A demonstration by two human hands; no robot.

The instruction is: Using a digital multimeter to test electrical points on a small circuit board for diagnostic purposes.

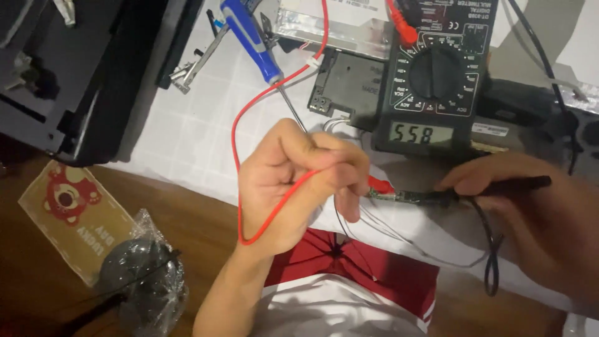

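On a wooden surface [187, 218] partly covered by a white gridded mat [187, 134], a person probes a small circuit board with a meter's two leads. At far left, a tan card with a red bear figure [68, 215] lies flat beside a dark round object wrapped in clear plastic [143, 274], and a black case [81, 81] sits at the mat's upper edge. A blue-handled screwdriver [253, 40] lies on the mat, its tip pointing down toward the left hand [293, 184]. That hand's grip is closed narrow around the red probe [379, 185], whose red wire [240, 134] loops out from under the palm and runs up to the top of the frame. The probe tip touches the left end of a small green circuit board [390, 195], held between the two hands above the white cloth. Thin white wires [399, 234] trail below the board. The right hand [536, 212] pinches the black probe [493, 187], its tip meeting the board's right end; a black wire [490, 249] loops below the hand. Just above, a dark digital multimeter [437, 81] stands with its screen lit, beside a dark flat module [343, 84].
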